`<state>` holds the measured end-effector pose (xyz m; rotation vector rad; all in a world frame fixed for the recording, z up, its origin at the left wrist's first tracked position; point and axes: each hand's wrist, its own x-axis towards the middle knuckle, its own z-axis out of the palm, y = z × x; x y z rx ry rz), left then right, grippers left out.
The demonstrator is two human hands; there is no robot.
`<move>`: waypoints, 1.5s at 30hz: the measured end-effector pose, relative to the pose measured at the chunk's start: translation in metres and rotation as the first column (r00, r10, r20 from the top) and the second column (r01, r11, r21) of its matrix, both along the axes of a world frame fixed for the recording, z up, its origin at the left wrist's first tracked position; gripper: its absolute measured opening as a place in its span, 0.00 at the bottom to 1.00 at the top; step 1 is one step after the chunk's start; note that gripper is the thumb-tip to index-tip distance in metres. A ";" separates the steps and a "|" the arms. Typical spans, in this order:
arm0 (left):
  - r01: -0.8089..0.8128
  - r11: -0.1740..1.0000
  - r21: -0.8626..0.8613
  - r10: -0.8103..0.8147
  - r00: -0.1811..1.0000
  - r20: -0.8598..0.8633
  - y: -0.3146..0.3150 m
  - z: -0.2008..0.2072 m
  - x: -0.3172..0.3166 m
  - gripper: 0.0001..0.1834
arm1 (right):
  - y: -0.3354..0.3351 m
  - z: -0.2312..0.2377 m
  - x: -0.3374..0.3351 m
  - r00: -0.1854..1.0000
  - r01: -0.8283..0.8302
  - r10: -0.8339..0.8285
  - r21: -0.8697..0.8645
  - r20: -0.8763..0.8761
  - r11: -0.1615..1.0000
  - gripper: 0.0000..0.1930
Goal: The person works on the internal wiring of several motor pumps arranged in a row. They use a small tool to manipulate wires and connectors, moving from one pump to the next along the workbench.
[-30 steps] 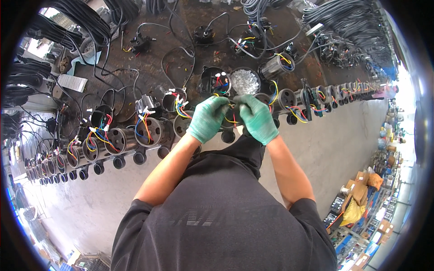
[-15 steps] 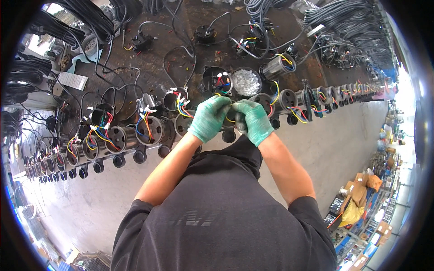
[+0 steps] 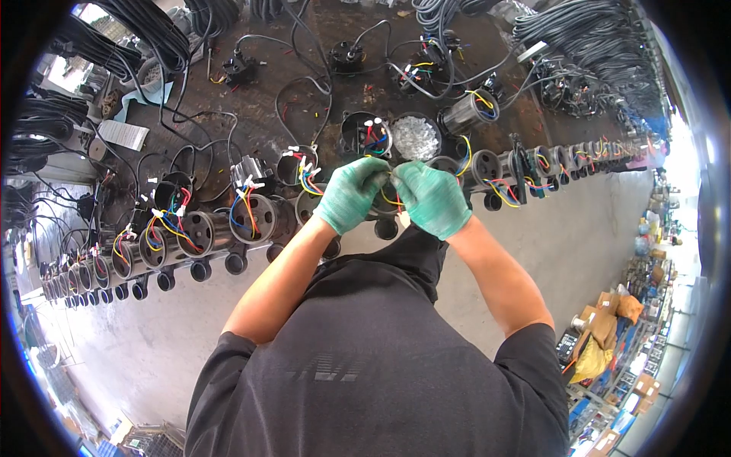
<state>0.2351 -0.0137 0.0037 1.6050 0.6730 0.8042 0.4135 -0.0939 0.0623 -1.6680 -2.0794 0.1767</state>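
Note:
My left hand (image 3: 350, 196) and my right hand (image 3: 434, 199), both in green gloves, meet fingertip to fingertip at the table's near edge. Each is closed in a pinch on thin wire ends; the exact grip is hidden by the fingers. Below the fingertips, yellow and red wires (image 3: 393, 202) rise from a round metal housing that the hands partly cover. Just beyond my left hand lies a black round cover (image 3: 352, 135) holding coloured wires with white caps. Beside it stands a round bowl (image 3: 439, 122) of small clear pieces (image 3: 415, 139).
Cylindrical metal housings (image 3: 253, 217) with coloured wires line the near edge on both sides. One more cylinder (image 3: 468, 113) lies past the bowl. Black cables (image 3: 304, 80) loop over the dark tabletop (image 3: 251, 91), with coiled bundles (image 3: 582, 46) at the back. Boxes (image 3: 601, 327) stand at the right.
My right hand has rolled over so its back shows more, and its forearm has swung outward. More of the wires shows between the hands. My left hand has shifted slightly left.

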 end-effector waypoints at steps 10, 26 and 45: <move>0.008 1.000 -0.016 -0.008 0.999 -0.038 0.002 0.006 -0.005 0.11 | -0.003 0.004 -0.004 0.895 0.165 -0.177 -0.064 -0.411 0.984 0.11; -0.111 0.953 0.282 0.139 0.987 -0.080 -0.011 -0.004 0.008 0.12 | 0.002 0.007 0.000 0.828 0.175 -0.298 -0.286 -0.475 0.942 0.07; -0.187 0.973 0.133 0.201 0.974 -0.102 -0.010 0.001 0.007 0.10 | 0.173 -0.115 0.115 0.720 0.232 0.442 -0.786 0.534 0.572 0.14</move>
